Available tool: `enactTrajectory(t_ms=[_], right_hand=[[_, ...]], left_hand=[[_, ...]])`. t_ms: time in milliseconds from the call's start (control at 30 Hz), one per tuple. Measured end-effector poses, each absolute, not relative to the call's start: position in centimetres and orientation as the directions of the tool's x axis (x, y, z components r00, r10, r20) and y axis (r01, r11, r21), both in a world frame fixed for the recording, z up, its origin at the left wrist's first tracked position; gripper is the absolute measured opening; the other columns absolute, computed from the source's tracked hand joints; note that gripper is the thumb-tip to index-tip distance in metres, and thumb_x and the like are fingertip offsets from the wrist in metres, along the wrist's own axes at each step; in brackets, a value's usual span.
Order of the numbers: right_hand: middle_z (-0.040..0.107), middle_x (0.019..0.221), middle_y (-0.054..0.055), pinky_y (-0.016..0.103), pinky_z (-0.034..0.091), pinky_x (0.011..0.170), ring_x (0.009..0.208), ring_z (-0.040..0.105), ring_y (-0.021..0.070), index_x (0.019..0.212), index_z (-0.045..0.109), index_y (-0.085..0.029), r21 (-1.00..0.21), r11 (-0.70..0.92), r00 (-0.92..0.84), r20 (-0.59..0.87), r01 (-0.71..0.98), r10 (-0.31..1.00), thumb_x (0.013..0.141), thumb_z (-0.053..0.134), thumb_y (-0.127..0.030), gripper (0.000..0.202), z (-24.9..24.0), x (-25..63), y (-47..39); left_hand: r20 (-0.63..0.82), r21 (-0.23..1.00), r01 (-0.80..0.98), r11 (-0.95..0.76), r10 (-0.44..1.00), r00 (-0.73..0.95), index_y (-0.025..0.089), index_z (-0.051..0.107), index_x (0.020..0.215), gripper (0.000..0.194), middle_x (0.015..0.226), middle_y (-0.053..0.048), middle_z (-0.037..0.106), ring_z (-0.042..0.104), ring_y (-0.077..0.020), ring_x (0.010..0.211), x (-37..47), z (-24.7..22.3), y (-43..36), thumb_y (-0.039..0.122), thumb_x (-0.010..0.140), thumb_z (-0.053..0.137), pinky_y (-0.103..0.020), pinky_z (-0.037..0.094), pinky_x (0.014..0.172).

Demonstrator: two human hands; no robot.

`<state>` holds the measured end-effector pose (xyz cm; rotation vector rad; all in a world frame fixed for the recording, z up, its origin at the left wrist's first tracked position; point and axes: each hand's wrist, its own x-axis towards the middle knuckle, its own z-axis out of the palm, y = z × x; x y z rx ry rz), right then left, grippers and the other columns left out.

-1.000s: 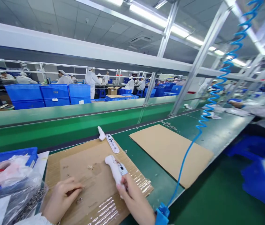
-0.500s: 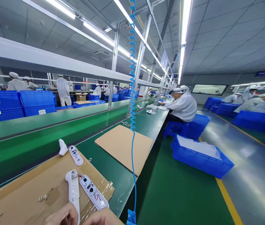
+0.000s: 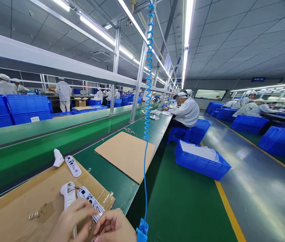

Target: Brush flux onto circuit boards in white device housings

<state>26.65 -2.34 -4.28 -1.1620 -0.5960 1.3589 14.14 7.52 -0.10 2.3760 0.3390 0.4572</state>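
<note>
In the head view, my left hand [image 3: 73, 218] lies across the lower part of a white handle-shaped plastic shell [image 3: 68, 195]. Its fingers are apart and nothing shows between them. Close beside it, my right hand [image 3: 116, 228] has its fingers curled into a pinch; what they hold, if anything, is hidden. A white cover with a circuit board [image 3: 88, 196] is joined to the shell by thin wires, its lower end beside my fingers. Farther back lie a second white shell [image 3: 58, 158] and another board-bearing cover [image 3: 73, 165].
Brown cardboard [image 3: 13, 208] lies under the parts, with two small metal pieces [image 3: 33, 215] on it. A second cardboard sheet [image 3: 126, 156] is farther along the green bench. A coiled blue hose [image 3: 145, 168] hangs at right. A co-worker [image 3: 185, 109] sits beyond, near a blue crate [image 3: 200, 164].
My left hand has moved up over the shell and toward the board, its fingers spreading. My right hand has risen further into view. The whole scene has shifted left as the camera turned.
</note>
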Motion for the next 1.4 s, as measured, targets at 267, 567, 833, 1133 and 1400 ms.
enactTrajectory(t_ms=[267, 567, 833, 1133, 1400], right_hand=[[0.058, 0.043, 0.000, 0.016, 0.040, 0.037, 0.036, 0.052, 0.0076, 0.053, 0.056, -0.008, -0.889, -0.121, 0.252, -0.253, -0.442, 0.934, 0.035, 0.079, -0.020, 0.032, -3.9, 26.9, -2.6], [0.059, 0.048, 0.002, 0.018, 0.041, 0.043, 0.044, 0.055, 0.0092, 0.058, 0.063, -0.009, -0.923, -0.127, 0.247, -0.226, -0.363, 0.942, 0.047, 0.077, -0.023, 0.023, -3.2, 26.4, -1.6], [0.058, 0.076, 0.003, 0.027, 0.044, 0.070, 0.073, 0.055, 0.0132, 0.067, 0.070, -0.019, -0.964, 0.119, 0.264, 0.182, 0.236, 0.947, 0.064, 0.066, -0.023, 0.006, -3.6, 23.6, 1.1], [0.059, 0.067, 0.004, 0.020, 0.043, 0.056, 0.062, 0.054, 0.0105, 0.072, 0.065, -0.013, -0.602, 0.360, 0.012, 0.523, 0.713, 0.852, 0.079, 0.048, -0.013, 0.019, -5.4, 22.1, 2.2], [0.055, 0.065, 0.005, 0.023, 0.037, 0.050, 0.057, 0.045, 0.0121, 0.071, 0.057, -0.012, -0.122, 0.437, -0.334, 0.476, 0.891, 0.814, 0.089, 0.023, -0.014, 0.039, -4.4, 22.6, 1.4]], left_hand=[[0.301, 0.145, 0.314, -0.938, 0.344, 0.889, 0.017, 0.048, 0.115, 0.041, 0.126, -0.010, 0.044, 0.033, -0.0255, 0.118, 14.7, -4.0, 11.5, 0.035, 0.078, 0.043, -0.048, 0.024, 0.097], [0.273, 0.264, 0.354, -0.897, 0.422, 0.865, 0.015, 0.047, 0.116, 0.037, 0.128, -0.008, 0.041, 0.035, -0.0218, 0.117, 12.4, -4.3, 12.9, 0.027, 0.086, 0.027, -0.042, 0.033, 0.095], [0.377, 0.312, 0.211, -0.926, 0.325, 0.867, 0.010, 0.051, 0.107, 0.035, 0.122, -0.013, 0.047, 0.035, -0.0197, 0.117, 11.6, -4.8, 14.1, 0.004, 0.079, 0.031, -0.037, 0.032, 0.097], [0.390, 0.397, 0.291, -0.871, 0.447, 0.805, 0.021, 0.054, 0.092, 0.026, 0.109, -0.003, 0.057, 0.042, -0.0181, 0.110, 11.8, -4.4, 13.5, 0.006, 0.079, 0.037, -0.050, 0.017, 0.095], [0.412, 0.442, 0.283, -0.851, 0.472, 0.779, 0.022, 0.054, 0.087, 0.024, 0.105, 0.000, 0.059, 0.042, -0.0154, 0.110, 11.8, -4.8, 13.5, 0.009, 0.081, 0.035, -0.047, 0.010, 0.095]])
